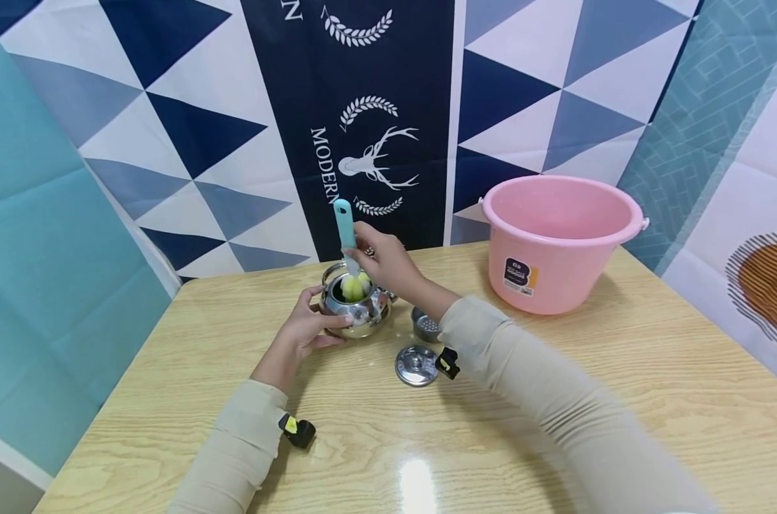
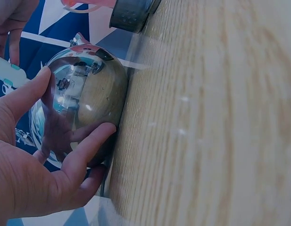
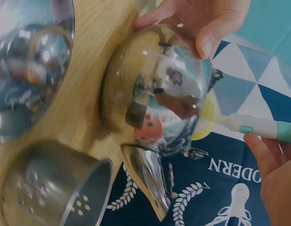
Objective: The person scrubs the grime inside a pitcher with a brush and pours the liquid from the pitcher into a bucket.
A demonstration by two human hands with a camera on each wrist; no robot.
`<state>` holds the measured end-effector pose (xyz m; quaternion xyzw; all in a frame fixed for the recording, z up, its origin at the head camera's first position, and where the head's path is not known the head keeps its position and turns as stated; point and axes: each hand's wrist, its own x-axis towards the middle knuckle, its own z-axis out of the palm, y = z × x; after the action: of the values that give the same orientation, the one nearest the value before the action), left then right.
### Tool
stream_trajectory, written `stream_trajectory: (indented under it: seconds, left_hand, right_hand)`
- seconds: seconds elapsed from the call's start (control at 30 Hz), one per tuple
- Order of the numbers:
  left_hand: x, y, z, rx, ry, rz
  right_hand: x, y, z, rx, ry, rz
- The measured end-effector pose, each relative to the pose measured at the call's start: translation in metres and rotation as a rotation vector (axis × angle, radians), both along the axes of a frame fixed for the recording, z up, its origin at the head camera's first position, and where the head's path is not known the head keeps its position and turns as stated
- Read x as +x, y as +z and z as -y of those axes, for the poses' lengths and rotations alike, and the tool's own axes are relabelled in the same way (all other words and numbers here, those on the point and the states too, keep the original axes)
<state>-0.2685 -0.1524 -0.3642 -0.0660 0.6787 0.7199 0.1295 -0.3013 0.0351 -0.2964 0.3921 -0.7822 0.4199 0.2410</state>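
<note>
"Since your right hand [image 1: 388,260] is raised just above the teapot, what does it hold?"

"You pinch the handle of a teal-and-white brush [image 1: 346,230] between thumb and fingers. It stands nearly upright, with its yellow-and-white head inside the teapot's open mouth."

"And your left hand [image 1: 308,325]?"

"With that one you grip the rounded body of the stainless-steel teapot [image 1: 368,314], your fingers spread around its left side. The pot sits upright on the wood-grain table [image 1: 356,428], in front of you, its spout turned to your right. A metal handle loop shows behind the mouth."

"What lies near it?"

"Just to your right, the shiny round lid [image 1: 417,365] lies flat on the table. Beyond the lid you have a perforated strainer basket [image 1: 420,328], partly hidden by your right sleeve [image 1: 543,385]; your right wrist view shows its holes clearly."

"And farther out?"

"Well apart from the pot, toward the back right, a pink bucket [image 1: 575,278] stands on the table with a black label on its front. Behind everything hangs a cloth [image 1: 388,78] patterned with blue and white triangles and a dark strip, which bears a deer head and 'MODERN'. To your left there's a teal panel [image 1: 35,214]."
</note>
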Motion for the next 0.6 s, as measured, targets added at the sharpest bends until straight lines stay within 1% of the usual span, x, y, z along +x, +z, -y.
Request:
stream_trajectory:
  seconds: [0.13, 0.2, 0.43, 0.6]
  left_hand:
    - [0.0, 0.0, 0.0, 0.003, -0.007, -0.004]
    - [0.0, 0.0, 0.0, 0.001, -0.007, -0.006]
    - [-0.001, 0.0, 0.001, -0.004, 0.003, 0.001]
    - [-0.001, 0.0, 0.001, 0.004, 0.003, 0.002]
  right_hand:
    - [-0.002, -0.005, 0.002, -0.069, 0.017, 0.009]
    - [-0.003, -0.007, 0.003, -0.109, 0.016, 0.037]
    - [-0.002, -0.01, 0.0, -0.292, -0.001, 0.21]
    - [-0.004, -0.012, -0.003, -0.412, -0.039, 0.337]
